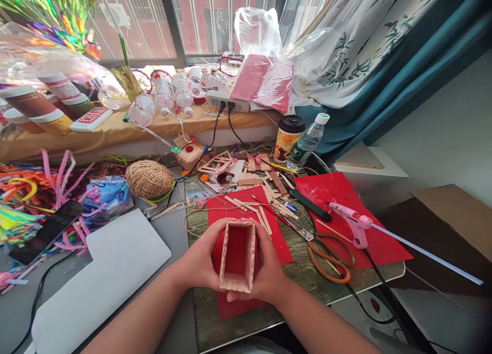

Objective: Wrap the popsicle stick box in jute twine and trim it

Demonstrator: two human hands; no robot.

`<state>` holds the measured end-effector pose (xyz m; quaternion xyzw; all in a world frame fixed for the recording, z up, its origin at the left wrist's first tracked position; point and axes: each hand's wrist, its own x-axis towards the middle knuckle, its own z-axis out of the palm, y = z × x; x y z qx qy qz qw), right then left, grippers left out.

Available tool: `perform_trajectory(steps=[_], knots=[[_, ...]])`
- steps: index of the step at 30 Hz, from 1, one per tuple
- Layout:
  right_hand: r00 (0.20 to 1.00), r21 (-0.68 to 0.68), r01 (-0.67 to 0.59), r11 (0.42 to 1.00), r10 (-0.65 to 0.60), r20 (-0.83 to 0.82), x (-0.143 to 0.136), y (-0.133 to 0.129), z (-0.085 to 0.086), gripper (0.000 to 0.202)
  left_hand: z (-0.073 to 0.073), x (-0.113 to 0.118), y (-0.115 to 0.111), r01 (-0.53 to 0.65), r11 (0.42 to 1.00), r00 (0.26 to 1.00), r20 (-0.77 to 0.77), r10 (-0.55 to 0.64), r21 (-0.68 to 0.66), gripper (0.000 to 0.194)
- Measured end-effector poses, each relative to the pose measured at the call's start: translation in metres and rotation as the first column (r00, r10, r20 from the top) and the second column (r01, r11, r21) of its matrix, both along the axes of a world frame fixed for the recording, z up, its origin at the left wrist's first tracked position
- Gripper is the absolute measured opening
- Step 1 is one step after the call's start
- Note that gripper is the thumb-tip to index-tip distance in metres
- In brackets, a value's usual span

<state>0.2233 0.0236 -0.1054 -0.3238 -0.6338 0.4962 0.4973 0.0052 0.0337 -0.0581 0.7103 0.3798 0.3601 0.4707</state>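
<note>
A small rectangular box of wooden craft sticks (249,259) is held between my two hands above red paper (277,241). Its top faces the camera and is open; red shows through inside. My left hand (205,254) wraps round the box's left side. Against the right side presses my right hand (269,267), its fingers partly hidden behind the box. Loose craft sticks (265,220) lie on the paper just beyond the box. Orange-handled scissors (332,256) rest to the right of my right hand.
A pink glue gun (353,223) lies on another red sheet (384,246) at the right. Behind stand a paper cup (288,139) and a water bottle (307,141). A twine ball (149,179), white board (103,272) and phone (48,231) are at the left.
</note>
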Motion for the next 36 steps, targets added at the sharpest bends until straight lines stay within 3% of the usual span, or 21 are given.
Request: perform_trajectory(steps=[3,8,10,13,15,18,21,24,26,28,31,36], knots=[[1.000,0.011,0.005,1.000,-0.005,-0.030,-0.001,-0.001,0.000,0.144,-0.001,-0.002,-0.001,-0.005,1.000,1.000,-0.029,0.006,0.016,0.129],[0.972,-0.083,0.197,0.977,-0.205,-0.111,-0.010,0.000,0.003,0.138,-0.004,0.007,-0.008,-0.014,0.998,0.985,-0.170,0.024,0.060,0.128],[0.974,-0.117,0.180,0.977,-0.194,-0.121,-0.014,0.003,0.004,0.139,-0.008,0.017,-0.014,-0.036,0.997,0.982,-0.180,0.048,0.066,0.129],[0.981,-0.103,0.032,0.994,-0.051,-0.188,-0.016,0.006,0.005,0.140,-0.015,0.030,-0.021,-0.148,0.986,0.982,-0.109,0.156,0.079,0.128],[0.974,-0.085,-0.053,0.995,0.033,-0.225,-0.014,0.007,0.005,0.127,-0.019,0.032,-0.022,-0.244,0.967,0.966,-0.071,0.249,0.076,0.117],[0.978,-0.056,0.048,0.997,-0.059,-0.200,-0.009,0.007,0.004,0.095,-0.023,0.025,-0.017,-0.377,0.926,0.926,0.028,0.377,0.027,0.090],[0.969,-0.042,0.177,0.983,-0.182,-0.168,-0.009,0.008,0.004,0.082,-0.026,0.013,-0.012,-0.466,0.883,0.863,0.189,0.468,-0.060,0.077],[0.986,-0.127,0.091,0.988,-0.107,-0.127,-0.013,0.008,0.002,0.087,-0.028,0.006,-0.008,-0.419,0.887,0.843,0.279,0.460,-0.194,0.082],[0.988,-0.215,0.037,0.976,-0.068,-0.139,-0.017,0.007,0.000,0.085,-0.028,0.006,-0.006,-0.381,0.884,0.852,0.268,0.450,-0.272,0.087],[0.983,-0.267,0.034,0.963,-0.081,-0.167,-0.019,0.005,-0.001,0.088,-0.026,0.008,-0.004,-0.415,0.853,0.842,0.221,0.492,-0.315,0.088],[0.984,-0.276,0.016,0.961,-0.064,-0.166,-0.019,0.003,-0.001,0.100,-0.024,0.011,-0.002,-0.460,0.822,0.823,0.186,0.536,-0.334,0.085],[0.995,-0.290,-0.040,0.956,0.012,-0.096,-0.016,0.002,0.004,0.102,-0.023,0.010,0.000,-0.376,0.885,0.855,0.265,0.445,-0.274,0.081]])
